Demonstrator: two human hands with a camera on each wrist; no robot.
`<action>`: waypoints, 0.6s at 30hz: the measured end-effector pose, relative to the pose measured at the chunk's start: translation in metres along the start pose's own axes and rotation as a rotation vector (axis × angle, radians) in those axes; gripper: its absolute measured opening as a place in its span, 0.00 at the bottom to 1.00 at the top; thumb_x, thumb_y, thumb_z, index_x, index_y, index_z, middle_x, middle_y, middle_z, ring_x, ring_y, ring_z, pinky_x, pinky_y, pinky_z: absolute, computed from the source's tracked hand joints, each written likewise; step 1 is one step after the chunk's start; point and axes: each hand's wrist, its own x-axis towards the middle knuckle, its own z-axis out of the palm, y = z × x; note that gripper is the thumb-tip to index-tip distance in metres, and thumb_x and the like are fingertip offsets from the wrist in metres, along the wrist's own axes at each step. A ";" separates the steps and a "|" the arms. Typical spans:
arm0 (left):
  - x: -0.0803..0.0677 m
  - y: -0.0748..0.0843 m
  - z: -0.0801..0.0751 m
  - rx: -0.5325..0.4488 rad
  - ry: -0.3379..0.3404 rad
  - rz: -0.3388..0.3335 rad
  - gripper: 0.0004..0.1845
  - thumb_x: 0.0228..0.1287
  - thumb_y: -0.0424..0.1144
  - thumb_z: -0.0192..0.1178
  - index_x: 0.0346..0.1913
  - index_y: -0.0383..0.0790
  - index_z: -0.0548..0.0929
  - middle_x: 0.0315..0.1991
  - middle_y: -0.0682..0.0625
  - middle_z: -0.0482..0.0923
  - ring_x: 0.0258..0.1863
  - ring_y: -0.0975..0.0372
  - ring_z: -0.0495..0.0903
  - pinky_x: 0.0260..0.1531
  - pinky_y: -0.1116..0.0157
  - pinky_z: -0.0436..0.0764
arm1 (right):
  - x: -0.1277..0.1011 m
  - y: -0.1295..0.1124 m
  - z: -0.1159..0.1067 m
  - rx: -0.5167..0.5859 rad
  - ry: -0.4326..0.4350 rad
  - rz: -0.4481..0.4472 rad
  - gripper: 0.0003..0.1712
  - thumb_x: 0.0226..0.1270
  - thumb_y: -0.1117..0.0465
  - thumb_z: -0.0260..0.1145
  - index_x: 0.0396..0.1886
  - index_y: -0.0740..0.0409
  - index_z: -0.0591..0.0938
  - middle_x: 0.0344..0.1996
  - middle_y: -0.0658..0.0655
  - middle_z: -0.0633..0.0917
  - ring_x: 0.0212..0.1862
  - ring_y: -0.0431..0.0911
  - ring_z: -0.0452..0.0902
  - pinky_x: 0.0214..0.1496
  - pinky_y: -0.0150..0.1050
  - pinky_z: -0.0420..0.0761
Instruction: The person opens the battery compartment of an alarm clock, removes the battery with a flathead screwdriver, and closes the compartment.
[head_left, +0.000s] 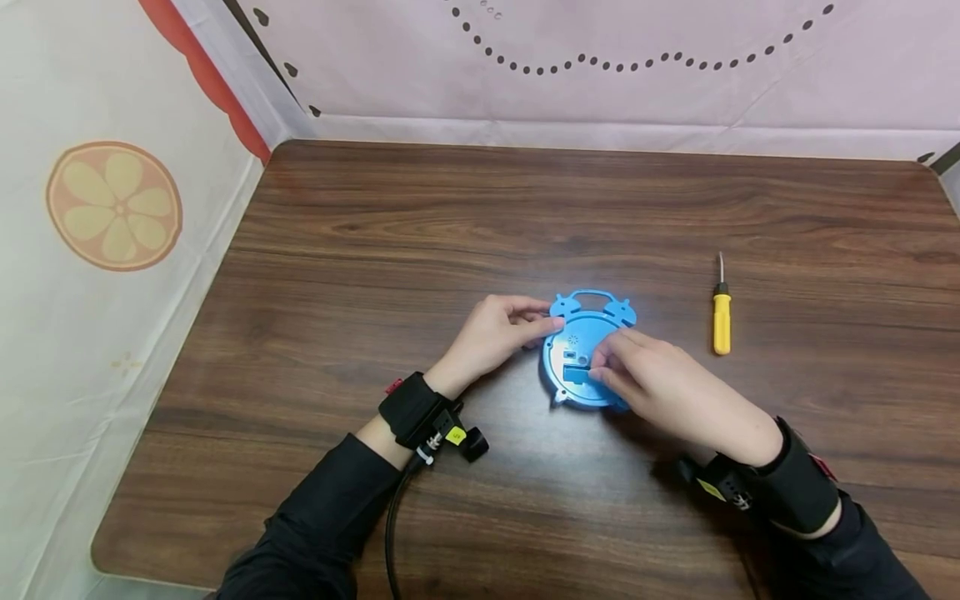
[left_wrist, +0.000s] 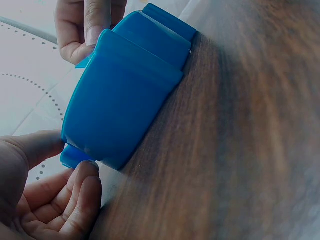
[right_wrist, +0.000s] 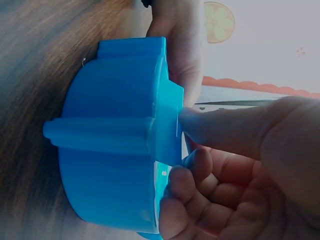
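A blue alarm clock with two bells and a top handle lies on the table, its back facing up. My left hand holds it by the upper left side, thumb on the rim by the bell and fingers curled at the edge. Over the lower part of the back, my right hand pinches a flat blue battery cover between thumb and fingers. That cover stands up from the back in the right wrist view. The battery compartment shows beside the right fingertips, partly hidden by them.
A screwdriver with a yellow handle lies on the wooden table to the right of the clock, tip pointing away. Printed cloth hangs behind the table and on the left. A black cable runs from the left wrist strap.
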 end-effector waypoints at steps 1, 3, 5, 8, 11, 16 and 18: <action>0.000 0.000 0.000 0.001 -0.001 0.000 0.24 0.67 0.50 0.68 0.58 0.37 0.83 0.36 0.53 0.87 0.34 0.61 0.86 0.36 0.61 0.84 | 0.000 0.000 -0.001 0.002 -0.004 -0.005 0.01 0.74 0.65 0.64 0.42 0.57 0.80 0.32 0.48 0.78 0.30 0.39 0.68 0.33 0.37 0.73; 0.000 0.000 0.000 0.003 -0.003 0.002 0.24 0.67 0.50 0.68 0.58 0.37 0.83 0.36 0.53 0.87 0.35 0.61 0.86 0.36 0.61 0.84 | -0.001 0.000 -0.002 0.008 -0.017 -0.017 0.01 0.73 0.64 0.65 0.41 0.56 0.80 0.31 0.47 0.77 0.29 0.38 0.67 0.33 0.36 0.72; 0.001 0.000 0.000 0.004 -0.004 0.009 0.24 0.67 0.50 0.68 0.58 0.36 0.83 0.36 0.53 0.87 0.35 0.61 0.86 0.36 0.61 0.83 | -0.002 0.000 -0.004 0.014 -0.031 -0.029 0.01 0.73 0.63 0.66 0.40 0.55 0.81 0.29 0.46 0.76 0.29 0.37 0.67 0.32 0.36 0.72; 0.002 0.001 0.000 0.002 -0.005 0.020 0.24 0.67 0.50 0.68 0.58 0.36 0.83 0.35 0.53 0.87 0.34 0.61 0.86 0.35 0.61 0.83 | -0.003 0.000 -0.006 0.020 -0.047 -0.042 0.02 0.73 0.61 0.66 0.39 0.54 0.81 0.28 0.44 0.75 0.29 0.37 0.66 0.32 0.36 0.71; 0.003 0.001 -0.001 -0.008 -0.005 0.020 0.24 0.67 0.50 0.68 0.58 0.36 0.83 0.36 0.52 0.87 0.35 0.61 0.86 0.36 0.61 0.83 | -0.002 0.001 -0.007 0.023 -0.054 -0.042 0.02 0.73 0.61 0.66 0.38 0.53 0.81 0.27 0.43 0.75 0.28 0.37 0.66 0.31 0.35 0.72; 0.002 0.001 -0.001 -0.007 -0.013 0.004 0.24 0.67 0.49 0.68 0.58 0.36 0.83 0.36 0.52 0.87 0.35 0.61 0.85 0.36 0.62 0.83 | -0.002 0.002 -0.006 0.038 -0.058 -0.056 0.02 0.74 0.59 0.66 0.39 0.51 0.81 0.27 0.43 0.74 0.28 0.36 0.66 0.30 0.35 0.71; 0.001 0.001 -0.001 0.001 -0.017 -0.001 0.24 0.67 0.49 0.68 0.59 0.36 0.83 0.37 0.52 0.87 0.35 0.61 0.85 0.36 0.62 0.83 | -0.001 0.003 -0.007 0.047 -0.048 -0.069 0.02 0.73 0.59 0.67 0.39 0.50 0.81 0.27 0.43 0.74 0.28 0.36 0.67 0.31 0.35 0.70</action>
